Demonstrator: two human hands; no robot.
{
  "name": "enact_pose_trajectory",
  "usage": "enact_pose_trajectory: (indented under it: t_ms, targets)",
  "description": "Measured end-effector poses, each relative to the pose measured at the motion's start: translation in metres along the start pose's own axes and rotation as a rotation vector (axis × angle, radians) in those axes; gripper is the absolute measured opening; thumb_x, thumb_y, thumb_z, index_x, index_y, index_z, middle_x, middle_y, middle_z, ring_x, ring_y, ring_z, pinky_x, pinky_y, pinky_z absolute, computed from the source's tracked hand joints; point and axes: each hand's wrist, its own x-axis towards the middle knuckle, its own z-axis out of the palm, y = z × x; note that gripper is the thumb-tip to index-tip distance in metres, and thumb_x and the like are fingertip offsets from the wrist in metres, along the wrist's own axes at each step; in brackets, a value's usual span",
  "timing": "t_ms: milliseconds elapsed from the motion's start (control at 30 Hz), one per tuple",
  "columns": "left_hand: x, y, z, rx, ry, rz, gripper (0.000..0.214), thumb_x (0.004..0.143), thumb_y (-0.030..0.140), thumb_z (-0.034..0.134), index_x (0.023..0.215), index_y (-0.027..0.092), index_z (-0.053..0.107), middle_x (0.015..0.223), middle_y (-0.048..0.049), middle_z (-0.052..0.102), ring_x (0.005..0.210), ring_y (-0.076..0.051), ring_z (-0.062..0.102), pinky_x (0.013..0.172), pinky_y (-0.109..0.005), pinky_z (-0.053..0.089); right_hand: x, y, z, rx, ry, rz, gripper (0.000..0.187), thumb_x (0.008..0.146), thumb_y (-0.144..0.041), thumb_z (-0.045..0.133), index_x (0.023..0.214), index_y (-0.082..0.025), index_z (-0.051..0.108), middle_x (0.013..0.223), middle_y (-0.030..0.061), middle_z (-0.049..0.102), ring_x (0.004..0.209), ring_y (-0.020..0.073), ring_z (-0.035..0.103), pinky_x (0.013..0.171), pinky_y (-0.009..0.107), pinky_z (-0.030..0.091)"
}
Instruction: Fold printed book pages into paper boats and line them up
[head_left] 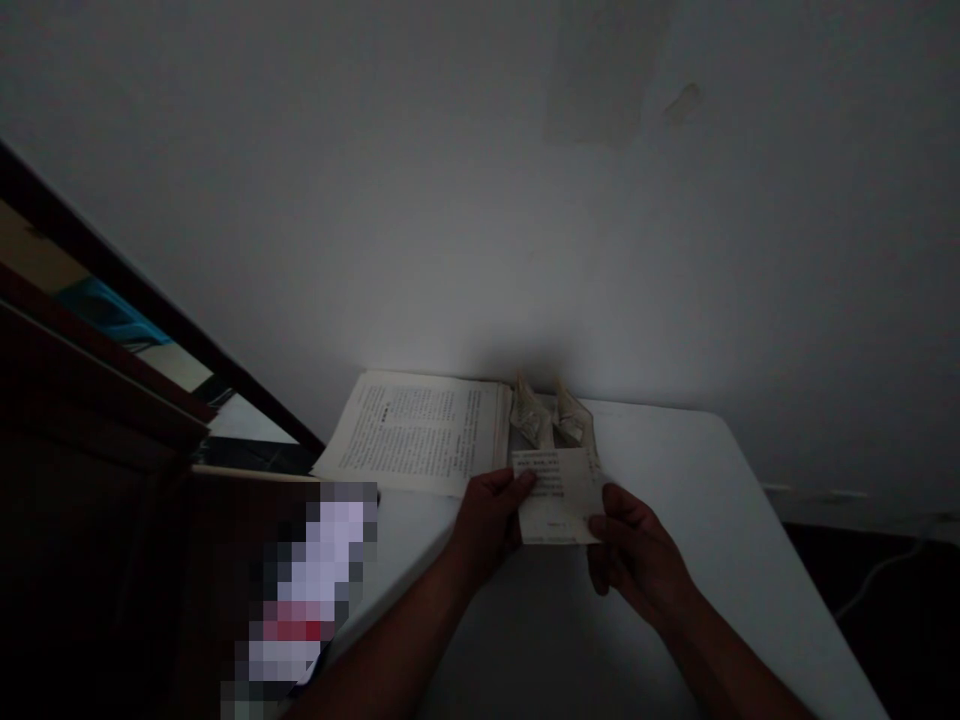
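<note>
Printed paper [562, 505] | left hand [489, 515] pinches 9 o'clock edge, right hand [636, 545] 4 o'clock | likely light, tearable; edges suit holding

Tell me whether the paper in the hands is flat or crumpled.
Flat: the paper shows a smooth printed face between the left hand and right hand. Whether it is folded double, I cannot tell.

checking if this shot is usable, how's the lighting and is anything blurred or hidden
Head view: dim, darkest toward the lower corners; head view: soft shadow on the wall above the folded paper pieces; head view: print on the book and paper sheet too small to read reliably; head view: pixelated patch at lower left hides detail.
</note>
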Motion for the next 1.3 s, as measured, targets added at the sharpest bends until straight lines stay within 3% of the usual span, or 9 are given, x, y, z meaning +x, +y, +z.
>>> enact_pose_trajectory:
  t_ms: [100, 200, 400, 600, 833, 1067, 1133, 1200, 1300]
  targets:
    - [-0.002, 0.003, 0.0, 0.125, 0.076, 0.087, 0.032, 0.067, 0.041, 0.072, 0.072, 0.01, 0.065, 0.059, -0.0006, 0.061, 0.051, -0.01, 0.055, 0.049, -0.022, 0.042, 0.001, 0.0, 0.0, 0.001, -0.004, 0.011, 0.036, 0.067, -0.019, 0.072, 0.064, -0.021, 0.036, 0.045, -0.0087, 0.055, 0.024, 0.0081, 0.044, 0.024, 0.022, 0.044]
    - [-0.003, 0.003, 0.0, 0.167, 0.098, 0.139, 0.033, 0.069, 0.042, 0.07, 0.065, 0.01, 0.064, 0.055, 0.0008, 0.057, 0.049, -0.009, 0.052, 0.048, -0.021, 0.039, 0.001, 0.0, 0.0, -0.008, -0.006, 0.003, 0.034, 0.069, -0.019, 0.071, 0.065, -0.022, 0.037, 0.037, -0.0113, 0.049, 0.023, 0.0082, 0.043, 0.025, 0.021, 0.045]
    - [-0.002, 0.0, 0.0, 0.214, 0.16, 0.152, 0.034, 0.069, 0.043, 0.07, 0.06, 0.011, 0.061, 0.05, 0.0019, 0.054, 0.045, -0.009, 0.048, 0.044, -0.02, 0.036, 0.001, -0.002, -0.001, -0.021, 0.016, -0.003, 0.035, 0.067, -0.021, 0.073, 0.064, -0.021, 0.038, 0.039, -0.0095, 0.052, 0.022, 0.0083, 0.042, 0.024, 0.022, 0.044]
    - [-0.003, 0.003, -0.001, 0.265, 0.049, 0.13, 0.03, 0.067, 0.039, 0.072, 0.078, 0.011, 0.07, 0.07, -0.0059, 0.068, 0.06, -0.017, 0.061, 0.056, -0.027, 0.047, 0.0, -0.001, 0.001, -0.05, -0.018, 0.023, 0.034, 0.068, -0.022, 0.072, 0.064, -0.021, 0.038, 0.036, -0.0106, 0.05, 0.023, 0.0085, 0.043, 0.026, 0.022, 0.044]
    - [-0.004, 0.001, 0.0, 0.287, 0.13, 0.197, 0.029, 0.073, 0.04, 0.067, 0.076, 0.012, 0.07, 0.062, -0.0019, 0.064, 0.054, -0.014, 0.057, 0.05, -0.023, 0.042, 0.0, 0.0, 0.001, -0.089, -0.037, 0.022, 0.035, 0.067, -0.025, 0.073, 0.064, -0.021, 0.038, 0.036, -0.0092, 0.052, 0.024, 0.009, 0.044, 0.026, 0.022, 0.044]
    - [-0.005, 0.002, 0.005, 0.196, 0.174, 0.269, 0.037, 0.077, 0.041, 0.063, 0.102, 0.014, 0.067, 0.077, -0.0037, 0.066, 0.071, -0.016, 0.06, 0.063, -0.025, 0.047, 0.0, -0.001, 0.003, -0.082, -0.036, 0.021, 0.036, 0.066, -0.024, 0.073, 0.063, -0.021, 0.037, 0.035, -0.0108, 0.049, 0.023, 0.0094, 0.044, 0.025, 0.022, 0.044]
    - [-0.003, 0.002, 0.003, 0.171, 0.226, 0.285, 0.042, 0.078, 0.045, 0.06, 0.105, 0.014, 0.065, 0.065, -0.0009, 0.062, 0.058, -0.012, 0.056, 0.054, -0.021, 0.044, 0.0, -0.002, 0.002, -0.086, -0.035, 0.017, 0.036, 0.066, -0.025, 0.073, 0.062, -0.021, 0.037, 0.035, -0.0107, 0.049, 0.023, 0.0093, 0.044, 0.025, 0.022, 0.044]
    - [-0.002, 0.004, -0.002, 0.177, 0.28, 0.324, 0.045, 0.081, 0.049, 0.054, 0.109, 0.014, 0.062, 0.046, 0.0058, 0.048, 0.04, -0.008, 0.041, 0.041, -0.018, 0.034, 0.0, -0.003, -0.001, -0.098, -0.029, 0.007, 0.036, 0.066, -0.026, 0.073, 0.062, -0.021, 0.037, 0.036, -0.0109, 0.049, 0.023, 0.0092, 0.044, 0.025, 0.022, 0.044]
    - [-0.003, 0.008, -0.008, 0.291, 0.275, 0.379, 0.042, 0.086, 0.048, 0.048, 0.11, 0.017, 0.061, 0.042, 0.0091, 0.034, 0.036, -0.006, 0.03, 0.039, -0.018, 0.026, 0.001, -0.004, -0.008, -0.161, -0.044, -0.027, 0.035, 0.068, -0.026, 0.072, 0.064, -0.021, 0.038, 0.036, -0.0106, 0.05, 0.024, 0.0099, 0.045, 0.027, 0.022, 0.043]
